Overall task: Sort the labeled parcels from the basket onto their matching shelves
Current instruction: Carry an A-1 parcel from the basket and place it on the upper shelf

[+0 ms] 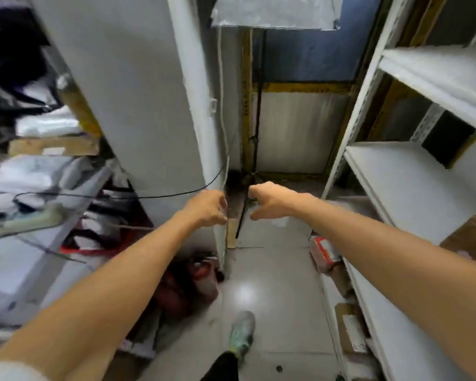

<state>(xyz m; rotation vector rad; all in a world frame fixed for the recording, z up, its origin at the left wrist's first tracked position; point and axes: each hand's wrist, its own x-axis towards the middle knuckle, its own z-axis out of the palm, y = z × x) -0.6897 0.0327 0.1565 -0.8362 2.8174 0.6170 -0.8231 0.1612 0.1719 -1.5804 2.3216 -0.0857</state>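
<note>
Stands in a narrow aisle on a grey tiled floor (272, 270), one pale green sneaker (242, 334) forward. Stretches both bare arms ahead.

Holds the left hand (206, 207) at the near edge of a tall grey-white pillar (127, 92), its fingers (221, 206) loosely curled and gripping nothing; cannot tell whether touching the pillar. Holds the right hand (272, 200) just beside it, a small gap between, fingers half curled with thumb spread, likewise empty.

Sees a red-rimmed basket (77, 250) low on the left, beyond the left forearm, with white and dark bagged parcels (94, 232) inside, all blurred. Shows more white plastic parcels (44, 125) and a flat brown cardboard box (52, 145) on the crowded left shelves, labels unreadable.

Faces white metal shelving (401, 188) on the right, with a brown cardboard carton (473, 237) on a middle board and a red-and-white packet (324, 251) on the floor at its foot.
</note>
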